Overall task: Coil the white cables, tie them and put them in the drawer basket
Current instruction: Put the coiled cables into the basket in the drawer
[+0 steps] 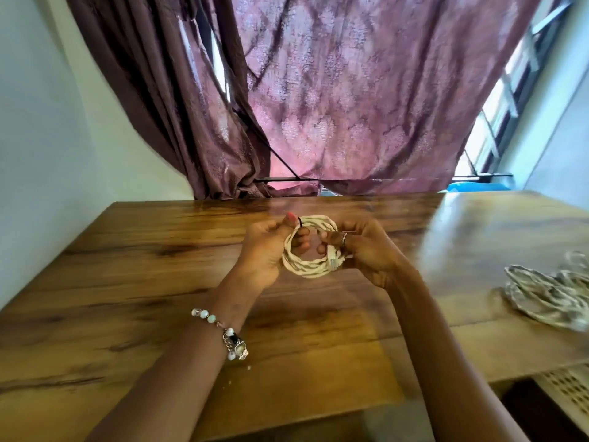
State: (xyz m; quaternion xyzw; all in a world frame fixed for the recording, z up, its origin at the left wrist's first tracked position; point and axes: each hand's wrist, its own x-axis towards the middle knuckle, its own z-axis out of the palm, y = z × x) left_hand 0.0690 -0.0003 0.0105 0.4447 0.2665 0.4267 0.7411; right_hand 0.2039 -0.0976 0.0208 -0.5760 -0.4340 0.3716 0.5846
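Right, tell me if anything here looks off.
Nothing stands out. The coiled white cable is neat, held by both hands, left hand and right hand. A crumpled patterned cloth lies on the wooden table.

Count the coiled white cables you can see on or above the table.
1. The coiled white cable is held over the wooden table between the left hand and the right hand. Others may lie outside the frame.
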